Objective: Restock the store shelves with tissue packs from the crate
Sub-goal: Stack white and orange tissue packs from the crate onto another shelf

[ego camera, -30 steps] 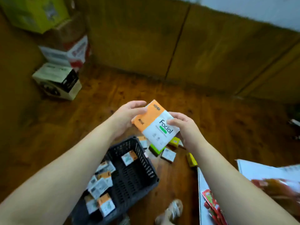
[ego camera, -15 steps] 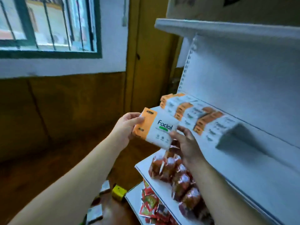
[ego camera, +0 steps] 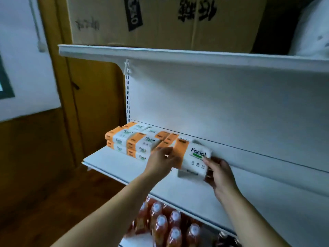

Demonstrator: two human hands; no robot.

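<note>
An orange and white "Facial" tissue pack is held over the white middle shelf, at the right end of a stacked row of like tissue packs. My left hand grips its orange left end. My right hand grips its lower right corner. The pack sits tilted, its right end against the shelf's back panel. The crate is out of view.
A white upper shelf overhangs, carrying a big cardboard box. Below the middle shelf stand several bottles with white caps. To the right of the held pack the middle shelf is bare. A wooden wall and door frame stand at the left.
The view swung up from the floor and crate to the shelf. Both hands carried the pack forward and right to the end of the stacked row.
</note>
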